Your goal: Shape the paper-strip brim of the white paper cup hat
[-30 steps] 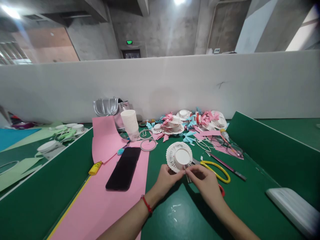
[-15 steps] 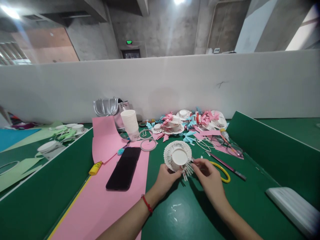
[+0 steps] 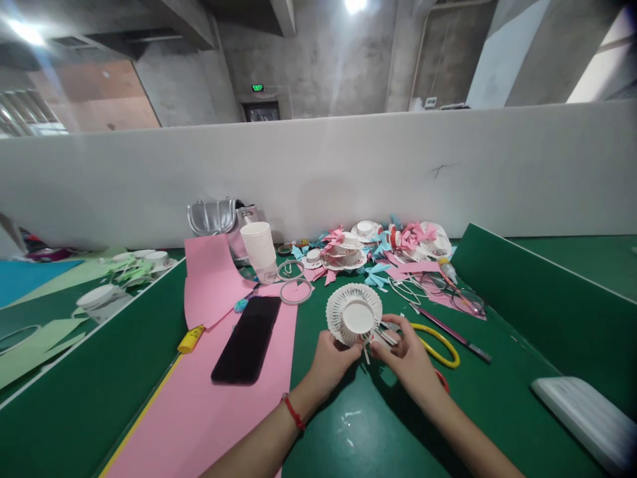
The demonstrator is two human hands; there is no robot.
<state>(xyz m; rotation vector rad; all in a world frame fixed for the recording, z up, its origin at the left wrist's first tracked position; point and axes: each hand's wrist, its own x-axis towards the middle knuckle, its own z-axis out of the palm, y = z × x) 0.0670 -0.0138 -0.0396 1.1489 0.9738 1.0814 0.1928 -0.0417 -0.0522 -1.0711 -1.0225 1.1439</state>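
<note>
The green tabletop (image 3: pixel 348 445) carries a long pink paper sheet (image 3: pixel 199 411) on its left side. Toward the back lies a jumbled heap of white, pink and blue paper pieces (image 3: pixel 343 257). Nearer, at right, lie a slim purple pencil (image 3: pixel 455 334) and partly hidden yellow-handled scissors (image 3: pixel 454 362); a pale, ridged object (image 3: pixel 587 415) rests near the right edge.

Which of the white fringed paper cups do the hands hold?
The front cup, which the left hand and right hand grip; others lie farther back.
</note>
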